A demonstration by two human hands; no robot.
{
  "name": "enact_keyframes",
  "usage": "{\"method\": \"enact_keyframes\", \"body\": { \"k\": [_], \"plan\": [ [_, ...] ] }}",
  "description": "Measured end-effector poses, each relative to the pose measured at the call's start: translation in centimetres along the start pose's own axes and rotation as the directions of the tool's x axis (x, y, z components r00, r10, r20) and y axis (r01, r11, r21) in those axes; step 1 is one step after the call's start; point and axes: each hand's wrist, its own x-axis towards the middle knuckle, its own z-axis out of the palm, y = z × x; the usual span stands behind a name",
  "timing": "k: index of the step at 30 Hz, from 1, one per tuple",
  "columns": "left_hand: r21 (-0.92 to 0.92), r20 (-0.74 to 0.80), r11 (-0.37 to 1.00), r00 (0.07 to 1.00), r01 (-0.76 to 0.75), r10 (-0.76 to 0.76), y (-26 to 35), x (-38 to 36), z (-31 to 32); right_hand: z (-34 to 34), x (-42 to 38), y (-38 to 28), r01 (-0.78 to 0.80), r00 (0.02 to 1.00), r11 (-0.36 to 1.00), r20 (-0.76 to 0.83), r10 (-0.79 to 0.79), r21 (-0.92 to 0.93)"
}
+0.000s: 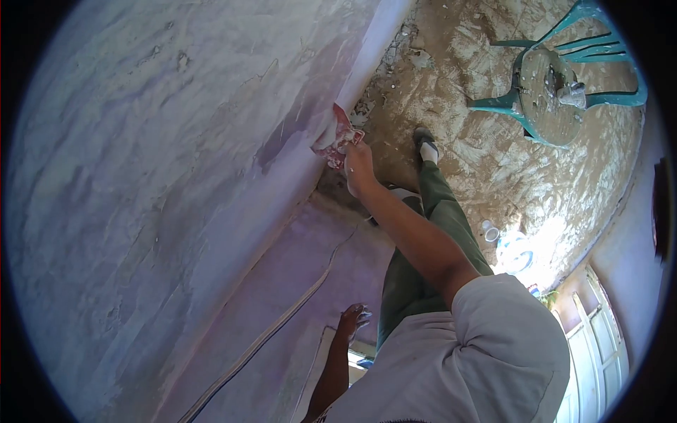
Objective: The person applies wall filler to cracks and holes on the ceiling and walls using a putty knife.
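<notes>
My right hand (358,168) is closed round a red scraper (336,143) smeared with white putty. The blade lies against the plastered wall (162,141), at the edge of a darker, damp-looking patch (285,137). Lower down, my left hand (355,317) hangs beside my body with its fingers loosely bent and a little apart. White putty coats those fingers, and I see no tool in them.
A green plastic chair (508,103) with a putty-spattered round seat holds a whitish cup (572,95). Plaster crumbs (395,67) lie along the wall's foot. A cable (268,335) runs down the purple wall. A clear cup (490,231) lies on the smeared floor (465,169).
</notes>
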Motion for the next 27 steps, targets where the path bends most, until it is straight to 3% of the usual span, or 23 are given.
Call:
{"method": "enact_keyframes", "body": {
  "k": [2, 5, 7, 8, 10, 12, 15, 17, 19, 22, 27],
  "plan": [
    [-0.006, 0.003, 1.000, 1.000, -0.002, 0.002, -0.3, -0.1, -0.2, -2.4, 1.8, 3.0, -0.104, 0.994, 0.992, -0.049, 0.101, -0.068],
    [-0.053, 0.001, 0.999, 1.000, 0.006, -0.006, -1.3, -0.3, -0.9, -0.4, 2.7, 5.8, -0.192, 0.981, 0.976, -0.059, 0.187, -0.099],
    [-0.091, 0.008, 0.996, 1.000, 0.016, -0.015, -2.0, -0.2, -1.2, 4.8, 0.6, 4.2, -0.106, 0.994, 0.894, -0.036, 0.101, -0.436],
    [-0.086, 0.009, 0.996, 1.000, 0.014, -0.013, -2.3, -0.3, -1.3, 7.4, -1.2, 3.4, 0.018, 1.000, 0.868, -0.010, -0.027, -0.497],
    [-0.071, 0.021, 0.997, 1.000, 0.010, -0.009, -2.8, -0.4, -1.1, 9.6, -5.3, 0.8, 0.154, 0.988, 0.837, 0.090, -0.126, -0.526],
    [-0.070, 0.023, 0.997, 0.999, 0.024, -0.022, -3.4, 0.1, -0.9, 9.5, -8.6, -1.8, 0.180, 0.970, 0.864, 0.231, -0.076, -0.469],
    [-0.074, 0.024, 0.997, 1.000, 0.022, -0.020, -3.4, 0.2, -0.1, 5.5, -8.7, -1.3, 0.143, 0.954, 0.949, 0.296, -0.056, -0.282],
    [-0.079, 0.026, 0.997, 1.000, 0.004, -0.002, -3.0, 0.2, 0.5, 2.8, -6.7, -0.9, -0.093, 0.986, 0.987, 0.127, 0.110, -0.130],
    [-0.082, 0.036, 0.997, 0.999, -0.011, 0.014, -2.7, 0.2, 0.8, -0.2, -3.0, 0.5, -0.156, 0.988, 0.975, -0.013, 0.155, -0.159],
    [-0.069, 0.047, 0.998, 0.999, 0.001, 0.002, -2.7, 0.6, 1.0, -3.6, 2.8, 4.8, -0.256, 0.966, 0.941, -0.086, 0.243, -0.222],
    [-0.091, 0.025, 0.996, 1.000, -0.014, 0.016, -2.9, 0.2, 0.9, 0.5, 3.3, 6.0, -0.114, 0.993, 0.947, -0.046, 0.105, -0.301]
  ]
}}
